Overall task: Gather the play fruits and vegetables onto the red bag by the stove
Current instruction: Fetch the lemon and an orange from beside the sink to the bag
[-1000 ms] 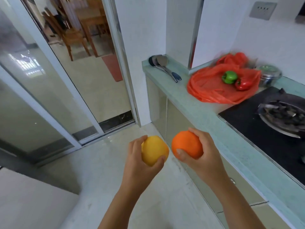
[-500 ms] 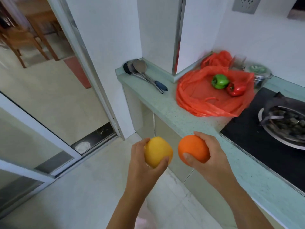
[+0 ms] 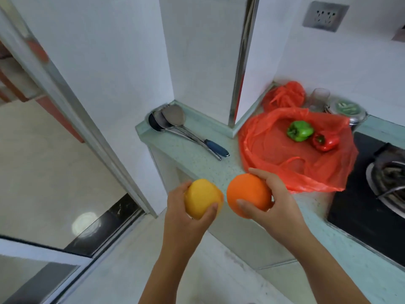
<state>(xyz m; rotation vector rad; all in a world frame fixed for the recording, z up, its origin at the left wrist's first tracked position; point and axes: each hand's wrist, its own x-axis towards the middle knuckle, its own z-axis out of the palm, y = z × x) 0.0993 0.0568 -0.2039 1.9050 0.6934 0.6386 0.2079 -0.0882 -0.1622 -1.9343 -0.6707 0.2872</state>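
Note:
My left hand (image 3: 186, 218) grips a yellow play fruit (image 3: 202, 198) in the air just off the counter's front edge. My right hand (image 3: 277, 207) grips an orange play fruit (image 3: 248, 194) beside it, over the counter edge. Spread flat on the counter beyond them lies the red plastic bag (image 3: 274, 154), left of the stove. A green play pepper (image 3: 299, 131) and a red play pepper (image 3: 325, 141) lie on the bag's far part, touching each other.
The pale green counter (image 3: 197, 159) carries metal ladles and a spatula with a blue handle (image 3: 186, 132) at its left end. A black gas stove (image 3: 368, 194) is at the right. A second bunched red bag (image 3: 285, 95), a glass (image 3: 318, 98) and a lidded steel pot (image 3: 348, 110) stand behind.
Both hands with their fruits have come closer to the counter and the red bag; the view has swung left to right, so the doorway has slid out at the left.

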